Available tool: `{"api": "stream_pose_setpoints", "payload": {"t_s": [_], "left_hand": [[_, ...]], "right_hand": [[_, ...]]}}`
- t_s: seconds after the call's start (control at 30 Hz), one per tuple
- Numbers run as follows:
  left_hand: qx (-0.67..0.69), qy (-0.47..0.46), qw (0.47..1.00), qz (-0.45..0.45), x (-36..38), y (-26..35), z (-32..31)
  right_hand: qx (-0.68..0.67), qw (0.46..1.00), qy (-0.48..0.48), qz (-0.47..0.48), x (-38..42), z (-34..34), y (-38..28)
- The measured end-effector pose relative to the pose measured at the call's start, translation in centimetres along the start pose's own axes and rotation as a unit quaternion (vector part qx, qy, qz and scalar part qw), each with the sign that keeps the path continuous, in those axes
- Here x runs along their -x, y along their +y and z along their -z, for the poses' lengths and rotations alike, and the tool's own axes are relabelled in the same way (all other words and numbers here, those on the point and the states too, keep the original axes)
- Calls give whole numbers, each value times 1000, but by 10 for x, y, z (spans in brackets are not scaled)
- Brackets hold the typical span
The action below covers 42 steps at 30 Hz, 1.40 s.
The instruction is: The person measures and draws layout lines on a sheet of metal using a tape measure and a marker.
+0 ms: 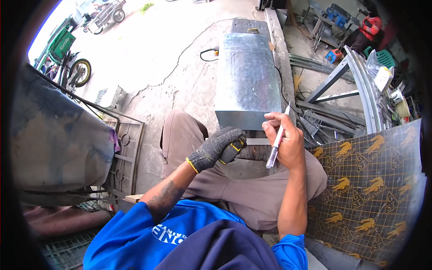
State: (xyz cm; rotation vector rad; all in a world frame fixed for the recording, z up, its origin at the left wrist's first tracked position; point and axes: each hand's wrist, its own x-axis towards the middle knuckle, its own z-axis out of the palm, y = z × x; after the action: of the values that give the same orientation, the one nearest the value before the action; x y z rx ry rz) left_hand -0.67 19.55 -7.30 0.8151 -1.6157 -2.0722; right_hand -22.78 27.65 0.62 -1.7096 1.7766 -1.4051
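Navy-blue cloth (220,247) nearest my camera, above blue shirt (130,236). Green delivery box (62,44) rides motorbike (74,74) far left; contents hidden from me. Left hand (213,148), in dark grey knit glove with yellow cuff, closed narrowly around black-and-yellow tape measure (233,149). Right hand (290,139) bare, fingers part-curled, holding slim white-and-red pen (277,141), tip up, tilted rightward. Silver rectangular metal sheet (246,74) lies just beyond hands, darker near face angled down; right-hand contact with it, I cannot tell.
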Motion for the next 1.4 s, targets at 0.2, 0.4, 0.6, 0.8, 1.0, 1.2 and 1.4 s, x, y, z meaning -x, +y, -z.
{"api": "stream_pose_setpoints", "payload": {"t_s": [0.2,0.4,0.6,0.8,1.0,1.2,1.4], "left_hand": [[-172,46,967,-183,5,34,1],[-129,106,986,-32,4,98,21],[-149,40,988,16,9,82,17],[-152,36,988,5,10,67,11],[-173,20,985,9,10,62,13],[-219,39,975,1,9,56,11],[-227,24,970,79,16,78,9]], "right_hand": [[-25,999,16,-25,4,6,1],[-67,995,68,-28,1,2,9],[-4,997,68,-25,1,5,11],[3,998,30,-59,2,6,10],[-1,996,6,-85,1,8,7],[-3,995,-1,-102,-1,8,5],[-13,994,-11,-111,1,9,6]]}}
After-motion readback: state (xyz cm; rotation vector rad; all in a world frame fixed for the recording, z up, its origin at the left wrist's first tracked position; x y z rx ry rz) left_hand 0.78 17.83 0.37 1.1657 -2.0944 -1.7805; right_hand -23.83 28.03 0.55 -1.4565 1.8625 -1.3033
